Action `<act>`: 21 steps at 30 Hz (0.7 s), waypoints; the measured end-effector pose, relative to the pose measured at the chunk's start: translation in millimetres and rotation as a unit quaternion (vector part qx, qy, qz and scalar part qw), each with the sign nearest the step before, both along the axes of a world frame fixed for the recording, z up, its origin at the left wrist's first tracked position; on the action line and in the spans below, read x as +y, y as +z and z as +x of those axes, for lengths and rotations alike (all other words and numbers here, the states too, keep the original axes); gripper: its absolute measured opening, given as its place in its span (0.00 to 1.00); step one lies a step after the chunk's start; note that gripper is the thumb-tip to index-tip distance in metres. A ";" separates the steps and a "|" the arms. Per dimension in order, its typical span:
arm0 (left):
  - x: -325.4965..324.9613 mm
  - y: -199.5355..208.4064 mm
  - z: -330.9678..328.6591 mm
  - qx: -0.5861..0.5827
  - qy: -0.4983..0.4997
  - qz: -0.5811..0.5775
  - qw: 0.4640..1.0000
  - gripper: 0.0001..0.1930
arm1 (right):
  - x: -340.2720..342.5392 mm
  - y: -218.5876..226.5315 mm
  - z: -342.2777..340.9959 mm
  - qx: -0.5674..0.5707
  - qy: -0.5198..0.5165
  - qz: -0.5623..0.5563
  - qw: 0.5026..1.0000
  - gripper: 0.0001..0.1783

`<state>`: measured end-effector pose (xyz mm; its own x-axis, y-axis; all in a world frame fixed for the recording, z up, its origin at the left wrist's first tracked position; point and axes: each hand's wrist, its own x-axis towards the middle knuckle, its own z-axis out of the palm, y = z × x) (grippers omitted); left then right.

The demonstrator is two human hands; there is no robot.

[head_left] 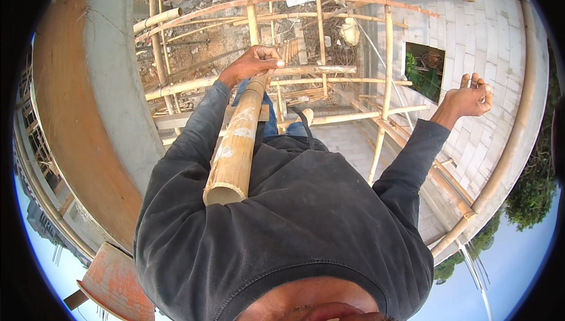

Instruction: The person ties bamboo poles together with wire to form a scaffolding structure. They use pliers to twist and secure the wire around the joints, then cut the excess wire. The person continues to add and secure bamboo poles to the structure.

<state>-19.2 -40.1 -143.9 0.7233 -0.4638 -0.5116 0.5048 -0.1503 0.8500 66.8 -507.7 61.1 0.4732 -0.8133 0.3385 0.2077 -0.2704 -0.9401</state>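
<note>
My left hand is closed around a thick upright bamboo pole whose cut end stands close to my chest. The pole runs down between my legs toward the scaffold below. My right hand is stretched out to the right with its fingers spread, pressed against or just off the white block wall. It holds nothing. My dark long-sleeved top fills the lower middle of the view.
Bamboo scaffolding of horizontal and vertical poles surrounds me high above rubble-strewn ground. A grey concrete column rises at the left. A square opening in the wall shows green plants. A curved bamboo pole edges the right side.
</note>
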 end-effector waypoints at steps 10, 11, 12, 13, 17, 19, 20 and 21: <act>-17.9 22.8 15.2 0.136 0.151 -0.125 0.971 0.31 | 39.3 -27.1 -4.1 -0.003 0.023 0.022 0.999 0.10; -21.1 24.3 16.1 0.123 0.149 -0.119 0.974 0.31 | 46.1 -29.8 -3.1 0.001 0.023 0.025 0.999 0.10; -25.0 25.9 17.6 0.110 0.146 -0.113 0.977 0.31 | 50.5 -35.2 -3.4 0.007 0.028 0.018 0.999 0.10; -27.1 27.5 19.2 0.098 0.142 -0.110 0.979 0.32 | 54.7 -38.2 -4.5 0.008 0.036 0.022 0.999 0.10; -21.2 7.4 21.5 0.109 0.190 -0.056 0.974 0.31 | 76.2 -50.3 -10.7 0.020 0.078 0.029 0.996 0.11; -14.2 1.2 25.9 0.161 0.203 -0.031 0.965 0.31 | 87.3 -58.4 -13.5 0.031 0.104 0.025 0.994 0.12; -12.0 -5.3 26.4 0.185 0.222 -0.037 0.957 0.30 | 94.5 -61.2 -16.2 0.040 0.115 0.016 0.992 0.13; -10.7 -14.0 25.3 0.209 0.241 -0.043 0.947 0.29 | 99.7 -65.1 -18.5 0.040 0.129 0.020 0.991 0.13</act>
